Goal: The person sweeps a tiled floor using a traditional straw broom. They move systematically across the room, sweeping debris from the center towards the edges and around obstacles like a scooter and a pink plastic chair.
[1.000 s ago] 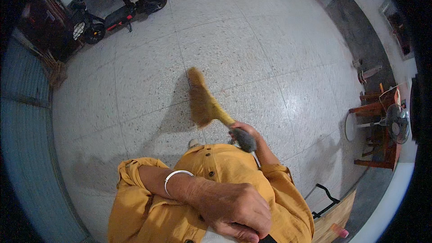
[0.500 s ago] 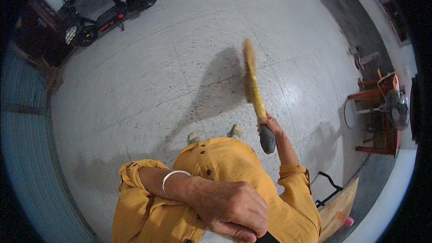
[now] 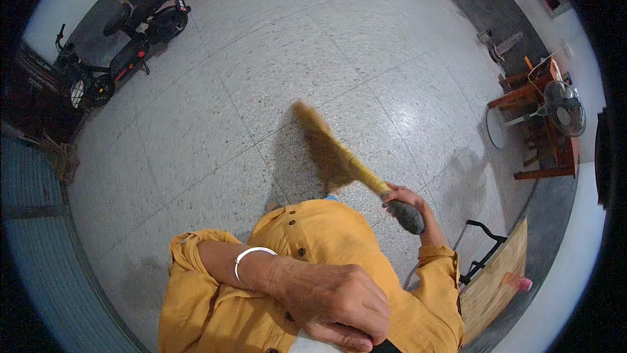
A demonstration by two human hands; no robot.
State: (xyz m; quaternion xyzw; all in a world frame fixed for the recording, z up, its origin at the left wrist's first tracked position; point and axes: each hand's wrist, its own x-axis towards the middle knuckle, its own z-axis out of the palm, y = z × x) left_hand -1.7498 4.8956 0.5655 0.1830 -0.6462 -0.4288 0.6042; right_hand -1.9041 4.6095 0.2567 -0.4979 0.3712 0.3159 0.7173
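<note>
We stood on a pale speckled terrazzo tile floor point(image 3: 196, 150). A black and red electric scooter point(image 3: 124, 59) was parked far left by the wall, a red-brown wooden table point(image 3: 535, 124) with a grey pedestal fan point(image 3: 565, 108) far right. Yellow straw hand broom point(image 3: 333, 150) angled down ahead of us, bristles at the floor. Our right hand point(image 3: 405, 199) was wrapped tight around its dark grey grip. Our left hand point(image 3: 343, 304) was folded against our mustard shirt point(image 3: 326, 235), fingers curled, holding nothing we could make out. Silver bangle point(image 3: 251, 256) on that wrist.
</note>
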